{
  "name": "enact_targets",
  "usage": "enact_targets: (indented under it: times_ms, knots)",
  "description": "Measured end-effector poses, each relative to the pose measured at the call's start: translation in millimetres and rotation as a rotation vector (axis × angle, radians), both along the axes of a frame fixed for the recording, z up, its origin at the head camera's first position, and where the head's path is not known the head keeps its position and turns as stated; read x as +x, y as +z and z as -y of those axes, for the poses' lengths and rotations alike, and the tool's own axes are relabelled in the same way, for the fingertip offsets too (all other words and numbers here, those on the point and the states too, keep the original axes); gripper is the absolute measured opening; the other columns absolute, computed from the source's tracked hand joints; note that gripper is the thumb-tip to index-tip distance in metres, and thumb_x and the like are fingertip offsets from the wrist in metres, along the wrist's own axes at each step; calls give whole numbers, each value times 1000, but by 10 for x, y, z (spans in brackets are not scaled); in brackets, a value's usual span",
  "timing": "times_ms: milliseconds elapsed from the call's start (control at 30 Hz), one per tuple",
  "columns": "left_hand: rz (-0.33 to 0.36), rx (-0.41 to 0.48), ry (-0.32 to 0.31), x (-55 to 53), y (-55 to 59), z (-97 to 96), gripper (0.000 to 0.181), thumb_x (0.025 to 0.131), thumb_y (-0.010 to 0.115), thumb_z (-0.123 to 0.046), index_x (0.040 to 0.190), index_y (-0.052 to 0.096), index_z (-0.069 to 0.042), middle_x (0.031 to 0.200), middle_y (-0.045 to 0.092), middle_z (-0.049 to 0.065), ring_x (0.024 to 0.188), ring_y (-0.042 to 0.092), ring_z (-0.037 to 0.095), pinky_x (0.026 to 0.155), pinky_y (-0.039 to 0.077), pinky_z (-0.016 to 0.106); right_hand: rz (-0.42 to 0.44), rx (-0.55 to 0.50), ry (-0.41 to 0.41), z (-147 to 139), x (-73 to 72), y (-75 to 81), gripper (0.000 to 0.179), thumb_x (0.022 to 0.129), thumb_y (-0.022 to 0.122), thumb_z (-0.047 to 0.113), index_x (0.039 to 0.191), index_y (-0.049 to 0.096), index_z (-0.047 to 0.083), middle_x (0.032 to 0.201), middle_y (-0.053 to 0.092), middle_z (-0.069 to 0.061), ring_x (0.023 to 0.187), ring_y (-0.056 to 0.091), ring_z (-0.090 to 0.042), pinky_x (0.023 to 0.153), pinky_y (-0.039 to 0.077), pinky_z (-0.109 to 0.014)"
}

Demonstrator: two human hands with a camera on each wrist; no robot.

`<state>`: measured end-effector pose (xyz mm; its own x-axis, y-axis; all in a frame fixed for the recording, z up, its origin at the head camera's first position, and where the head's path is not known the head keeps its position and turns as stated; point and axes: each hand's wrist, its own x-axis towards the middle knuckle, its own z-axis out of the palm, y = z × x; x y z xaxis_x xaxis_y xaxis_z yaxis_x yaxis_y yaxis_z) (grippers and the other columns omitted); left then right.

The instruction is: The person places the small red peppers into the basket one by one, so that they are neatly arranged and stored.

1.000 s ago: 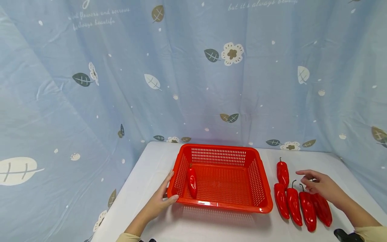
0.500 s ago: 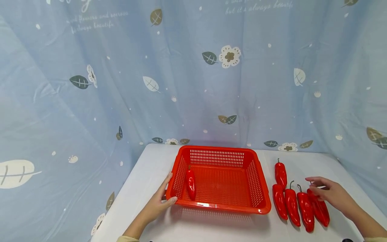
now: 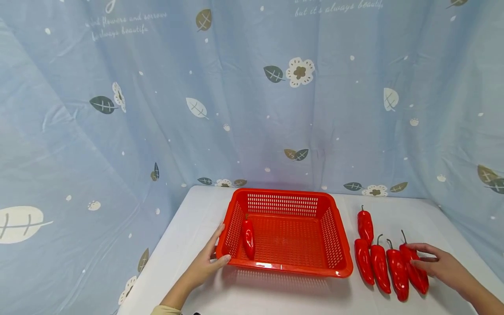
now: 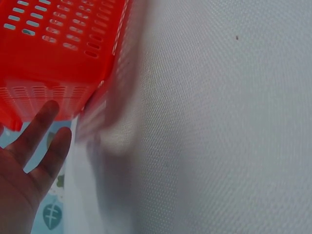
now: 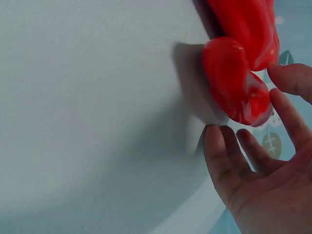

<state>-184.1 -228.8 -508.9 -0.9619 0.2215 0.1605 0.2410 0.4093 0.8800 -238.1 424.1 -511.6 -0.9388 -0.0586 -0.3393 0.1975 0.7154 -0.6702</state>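
My left hand point(image 3: 201, 266) rests at the near left corner of a red plastic basket point(image 3: 291, 270), thumb at the front rim and fingers along the outer left side. In the left wrist view its fingers point(image 4: 41, 129) look straight and spread. One red pepper point(image 3: 248, 238) lies inside the basket, close to the left wall. At the right, my right hand point(image 3: 441, 264) reaches over the rightmost red pepper point(image 3: 419, 282), fingers and thumb spread about it. The right wrist view shows fingertips point(image 5: 214, 134) just beside that pepper point(image 5: 226, 73), without a grip round it.
Several more red peppers lie close together right of the basket: one at the back point(image 3: 365, 226), others point(image 3: 364, 262) point(image 3: 380, 269) point(image 3: 398, 275) in a row in front. All rest on a white table point(image 3: 275, 297). A blue patterned curtain point(image 3: 252, 131) hangs behind and at the sides.
My right hand has moved right and down, from above the peppers to the rightmost one, whose stem now shows. The left hand stays at the basket corner. The head view has shifted slightly.
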Motion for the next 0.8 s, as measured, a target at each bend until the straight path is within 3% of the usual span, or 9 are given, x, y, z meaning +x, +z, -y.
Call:
enact_targets:
  times_ms: [333, 567, 800]
  knots:
    - [9, 1, 7, 2, 4, -4, 86, 94, 70, -19, 164, 21, -27, 169, 19, 5, 126, 58, 32, 92, 52, 33, 8, 11, -34, -26, 15, -144, 79, 88, 79, 25, 143, 38, -13, 137, 35, -47, 113, 49, -60, 78, 60, -48]
    - [25, -1, 21, 14, 29, -15, 87, 93, 70, -21, 164, 21, -28, 169, 20, 5, 127, 57, 32, 93, 52, 35, -31, 35, -40, -46, -5, -170, 87, 85, 80, 38, 143, 40, -12, 138, 33, -47, 116, 46, -60, 77, 60, -47]
    - [24, 3, 13, 18, 33, -14, 86, 94, 70, -20, 164, 20, -26, 169, 19, 5, 127, 57, 33, 94, 52, 37, -15, 16, -67, -54, 17, -199, 91, 86, 80, 41, 146, 38, -12, 138, 32, -47, 114, 47, -59, 76, 60, -46]
